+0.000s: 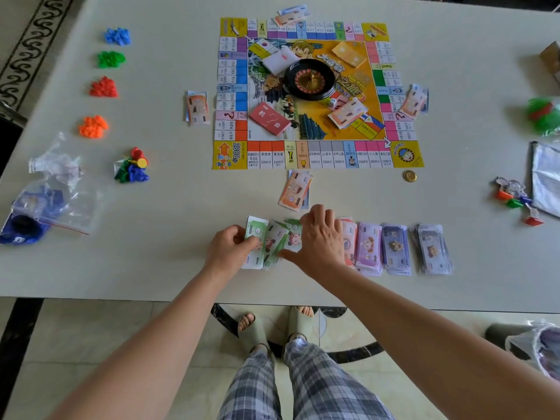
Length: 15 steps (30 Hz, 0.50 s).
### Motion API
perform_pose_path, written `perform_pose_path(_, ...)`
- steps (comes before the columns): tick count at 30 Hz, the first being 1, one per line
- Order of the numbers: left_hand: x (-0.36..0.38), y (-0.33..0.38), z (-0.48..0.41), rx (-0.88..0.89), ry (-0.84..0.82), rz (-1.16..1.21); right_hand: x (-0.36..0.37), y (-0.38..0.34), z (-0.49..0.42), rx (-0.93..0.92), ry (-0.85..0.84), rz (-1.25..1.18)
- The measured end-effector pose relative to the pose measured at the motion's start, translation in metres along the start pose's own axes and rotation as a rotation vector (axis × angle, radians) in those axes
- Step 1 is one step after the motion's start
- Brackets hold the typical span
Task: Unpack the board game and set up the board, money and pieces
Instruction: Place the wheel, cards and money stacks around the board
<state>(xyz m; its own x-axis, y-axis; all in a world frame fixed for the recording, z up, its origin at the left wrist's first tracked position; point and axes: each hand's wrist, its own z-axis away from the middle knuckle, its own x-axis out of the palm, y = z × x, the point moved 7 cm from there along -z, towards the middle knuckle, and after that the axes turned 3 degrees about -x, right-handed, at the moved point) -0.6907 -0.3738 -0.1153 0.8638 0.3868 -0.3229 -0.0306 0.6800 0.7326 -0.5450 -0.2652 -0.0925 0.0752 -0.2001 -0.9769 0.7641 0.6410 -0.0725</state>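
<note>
Now left hand (pixel 227 247) pinches green notes (pixel 257 232), long axis toward board (pixel 230 154).

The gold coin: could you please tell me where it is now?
Head view, right of centre: the coin lies on the table just off the board's near right corner, touching nothing.

The board (pixel 315 92) lies mid-table with the roulette wheel (pixel 309 80) on it, money stacks (pixel 394 248) before it.
</note>
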Motion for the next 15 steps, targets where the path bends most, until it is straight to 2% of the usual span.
perform_pose_path(5, 0.002, -0.003, -0.001, -0.009, -0.002, 0.007, -0.003, 0.002, 0.002, 0.076, 0.002, -0.032)
perform_pose_path(8, 0.000, -0.008, -0.003, 0.002, 0.017, 0.035, -0.008, -0.013, 0.010, -0.025, 0.023, -0.078)
perform_pose_path(10, -0.002, -0.010, -0.004, -0.004, 0.024, 0.057, -0.009, -0.022, 0.016, -0.056, -0.005, -0.120)
perform_pose_path(15, -0.005, -0.011, -0.003, -0.003, 0.016, 0.047, -0.003, -0.019, 0.026, 0.027, -0.120, -0.153)
